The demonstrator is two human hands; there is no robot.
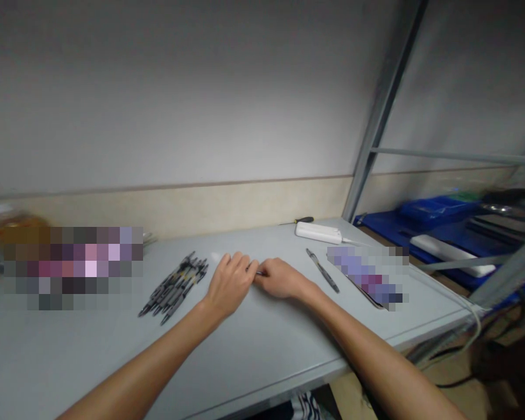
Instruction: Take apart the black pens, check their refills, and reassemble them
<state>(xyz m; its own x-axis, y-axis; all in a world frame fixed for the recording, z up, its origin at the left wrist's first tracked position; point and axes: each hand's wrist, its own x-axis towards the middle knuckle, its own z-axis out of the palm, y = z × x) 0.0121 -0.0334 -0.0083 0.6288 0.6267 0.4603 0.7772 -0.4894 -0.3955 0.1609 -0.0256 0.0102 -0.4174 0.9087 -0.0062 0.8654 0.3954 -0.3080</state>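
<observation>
Both hands meet over the middle of the table, closed around one dark, slim pen (pixel 259 273) that shows only in the small gap between them. My left hand (pixel 233 283) wraps its fingers round one end. My right hand (pixel 280 278) grips the other end between thumb and fingers. Most of this pen is hidden. Left of my left hand lies a pile of several grey-and-black pens (pixel 175 287), side by side and slanted. A single similar pen (pixel 322 270) lies apart, beyond my right wrist.
A white power strip (pixel 318 233) with a cable and a yellow-and-black screwdriver (pixel 305 220) lie near the wall. A blurred-out flat object (pixel 365 277) rests at right, another blurred patch (pixel 74 268) at left. A metal frame post (pixel 382 111) rises beside blue trays (pixel 441 207).
</observation>
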